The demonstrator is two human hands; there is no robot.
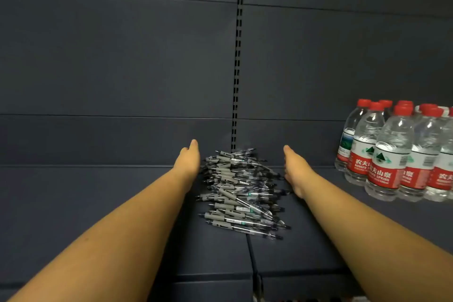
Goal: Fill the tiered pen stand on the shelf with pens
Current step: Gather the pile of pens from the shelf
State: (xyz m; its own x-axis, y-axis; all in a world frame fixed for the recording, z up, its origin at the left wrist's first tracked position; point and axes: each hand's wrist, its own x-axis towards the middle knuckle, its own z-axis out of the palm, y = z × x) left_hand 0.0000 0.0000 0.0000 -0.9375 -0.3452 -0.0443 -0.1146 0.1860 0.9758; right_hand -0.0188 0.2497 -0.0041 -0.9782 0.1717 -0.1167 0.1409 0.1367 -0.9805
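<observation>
Matt dark metal-looking shelf [98, 203], clear glossy plastic pens [241, 191] with dull grey grips, shiny transparent plastic water bottles [389, 154] wearing glossy red labels.

Rightmost water bottles [443, 154] cut by frame edge

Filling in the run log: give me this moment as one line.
left hand: open, left of pens | right hand: open, right of pens | pens: piled on shelf | stand: not seen | bottles: far right
</observation>
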